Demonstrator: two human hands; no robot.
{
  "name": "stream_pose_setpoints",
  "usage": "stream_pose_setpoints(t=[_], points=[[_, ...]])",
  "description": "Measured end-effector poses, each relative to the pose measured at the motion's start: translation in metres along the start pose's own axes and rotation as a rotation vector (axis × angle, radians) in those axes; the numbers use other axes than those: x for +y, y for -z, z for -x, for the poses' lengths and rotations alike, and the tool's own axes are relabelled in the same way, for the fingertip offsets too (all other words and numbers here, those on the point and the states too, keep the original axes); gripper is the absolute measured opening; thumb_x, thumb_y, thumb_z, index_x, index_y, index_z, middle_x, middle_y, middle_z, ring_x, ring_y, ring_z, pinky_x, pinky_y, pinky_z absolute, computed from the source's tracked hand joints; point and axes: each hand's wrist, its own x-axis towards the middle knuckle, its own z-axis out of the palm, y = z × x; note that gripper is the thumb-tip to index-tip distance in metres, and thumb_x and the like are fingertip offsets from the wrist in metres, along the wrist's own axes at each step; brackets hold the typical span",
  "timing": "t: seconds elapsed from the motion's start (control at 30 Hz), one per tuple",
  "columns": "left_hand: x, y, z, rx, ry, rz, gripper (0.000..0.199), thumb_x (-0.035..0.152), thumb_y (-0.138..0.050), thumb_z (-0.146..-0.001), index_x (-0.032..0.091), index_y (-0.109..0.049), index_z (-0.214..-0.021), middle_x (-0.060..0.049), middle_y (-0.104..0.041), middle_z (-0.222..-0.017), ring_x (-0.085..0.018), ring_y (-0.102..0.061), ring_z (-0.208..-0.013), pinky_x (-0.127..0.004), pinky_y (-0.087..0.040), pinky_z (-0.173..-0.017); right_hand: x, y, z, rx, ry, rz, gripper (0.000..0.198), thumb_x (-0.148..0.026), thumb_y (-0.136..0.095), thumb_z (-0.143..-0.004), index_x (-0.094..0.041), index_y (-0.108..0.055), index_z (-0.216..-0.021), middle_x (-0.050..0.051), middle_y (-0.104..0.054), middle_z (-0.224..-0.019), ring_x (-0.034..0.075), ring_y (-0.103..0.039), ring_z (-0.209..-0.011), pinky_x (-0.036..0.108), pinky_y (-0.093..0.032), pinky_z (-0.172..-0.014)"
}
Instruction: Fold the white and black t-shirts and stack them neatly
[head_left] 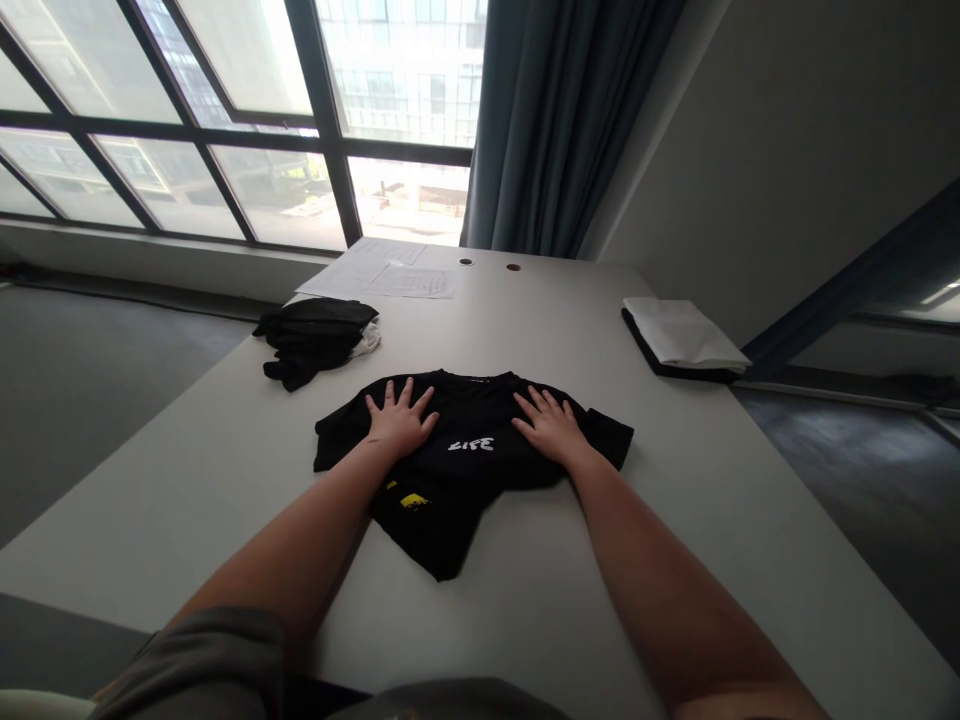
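Left hand [399, 425] and right hand [553, 430] rest palm down, fingers spread, on either side of the chest of a black T-shirt [476, 405], their palms hidden. It lies mid-worktop, collar pointing to the far side, its visible outline longest from sleeve to sleeve; one lower corner points to the near side, and how the lower right is folded is unclear. Its white print [471, 445] is hard to read. Farther left on the white worktop [525, 320], a dark clothing heap [319, 335] partly hides something white [367, 340]; opposite, a white folded cloth [686, 335] mostly covers a black one [694, 375]. Writing on the papers [409, 283] beyond is illegible.
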Motion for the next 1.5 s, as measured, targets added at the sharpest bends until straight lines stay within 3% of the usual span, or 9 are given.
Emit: stream_pose_setpoints(t=[0.3,0.4,0.53,0.73,0.93,1.17,1.3,1.4,1.5], points=[[0.033,0.015,-0.034,0.107,0.165,0.038,0.076,0.07,-0.042,-0.095,0.029,-0.047,-0.158,-0.02,-0.036,-0.167,-0.051,-0.032,-0.151,-0.082,-0.019,-0.116,0.005,0.012,-0.018,0.052,0.016,-0.063,0.053,-0.049,-0.045,-0.107,-0.03,-0.047,-0.156,0.008,-0.029,-0.172,0.031,-0.022,-0.16,0.063,-0.015,-0.128],[0.039,0.007,-0.034,0.218,0.04,0.008,0.069,0.059,-0.039,-0.1,0.021,-0.05,-0.156,-0.019,-0.04,-0.165,-0.041,-0.036,-0.151,-0.073,-0.015,-0.125,-0.002,0.016,-0.018,0.165,-0.008,-0.079,0.044,-0.045,-0.048,-0.106,-0.025,-0.059,-0.144,0.011,-0.039,-0.166,0.033,-0.027,-0.157,0.066,-0.019,-0.126],[0.038,-0.001,-0.038,0.19,-0.161,0.006,0.064,0.054,-0.035,-0.103,0.022,-0.048,-0.157,-0.012,-0.038,-0.169,-0.031,-0.03,-0.157,-0.062,-0.015,-0.13,-0.018,0.018,-0.025,0.321,0.05,-0.071,0.049,-0.04,-0.047,-0.106,-0.018,-0.058,-0.147,0.016,-0.041,-0.165,0.032,-0.028,-0.156,0.056,-0.019,-0.129],[0.048,0.003,-0.065,0.04,-0.039,0.037,0.07,0.064,-0.03,-0.102,0.035,-0.033,-0.165,-0.005,-0.02,-0.176,-0.04,-0.014,-0.162,-0.074,-0.011,-0.125,-0.024,0.01,-0.053,0.021,-0.048,-0.028,0.064,-0.054,-0.037,-0.108,-0.029,-0.033,-0.166,0.006,-0.018,-0.175,0.03,-0.017,-0.161,0.061,-0.013,-0.129],[0.062,0.007,-0.088,-0.025,0.039,0.069,0.072,0.076,-0.031,-0.096,0.049,-0.03,-0.163,-0.002,-0.013,-0.178,-0.053,-0.003,-0.16,-0.086,-0.004,-0.116,-0.021,0.014,-0.075,-0.041,-0.1,-0.011,0.062,-0.066,-0.031,-0.106,-0.049,-0.024,-0.165,0.0,-0.007,-0.177,0.04,-0.007,-0.161,0.082,-0.008,-0.118],[0.042,0.003,-0.102,0.001,-0.067,0.056,0.068,0.076,-0.028,-0.097,0.052,-0.03,-0.162,0.001,-0.014,-0.177,-0.048,-0.003,-0.161,-0.082,0.0,-0.119,0.001,0.015,-0.092,0.005,-0.012,-0.066,0.06,-0.06,-0.034,-0.108,-0.043,-0.031,-0.165,0.0,-0.013,-0.176,0.034,-0.013,-0.162,0.07,-0.008,-0.126],[0.041,0.007,-0.122,0.007,-0.051,0.067,0.068,0.071,-0.032,-0.099,0.047,-0.032,-0.163,0.001,-0.017,-0.177,-0.045,-0.005,-0.162,-0.081,-0.001,-0.12,0.012,0.022,-0.098,0.107,0.043,-0.203,0.051,-0.042,-0.042,-0.106,-0.031,-0.053,-0.155,0.003,-0.034,-0.17,0.031,-0.028,-0.157,0.063,-0.014,-0.129],[0.04,0.014,-0.123,0.034,-0.109,0.125,0.062,0.062,-0.037,-0.102,0.041,-0.041,-0.161,-0.002,-0.023,-0.175,-0.041,-0.013,-0.162,-0.076,-0.007,-0.124,0.017,0.029,-0.084,0.335,0.152,-0.407,0.046,-0.02,-0.041,-0.097,-0.023,-0.073,-0.13,0.007,-0.064,-0.145,0.025,-0.054,-0.139,0.048,-0.034,-0.125],[0.033,0.023,-0.095,0.308,-0.245,0.267,0.049,0.043,-0.037,-0.107,0.032,-0.054,-0.151,-0.004,-0.036,-0.17,-0.03,-0.03,-0.158,-0.061,-0.021,-0.128,0.017,0.034,-0.047,0.635,0.271,-0.53,0.04,-0.012,-0.043,-0.088,-0.021,-0.077,-0.108,0.008,-0.075,-0.113,0.024,-0.066,-0.112,0.042,-0.05,-0.108]])
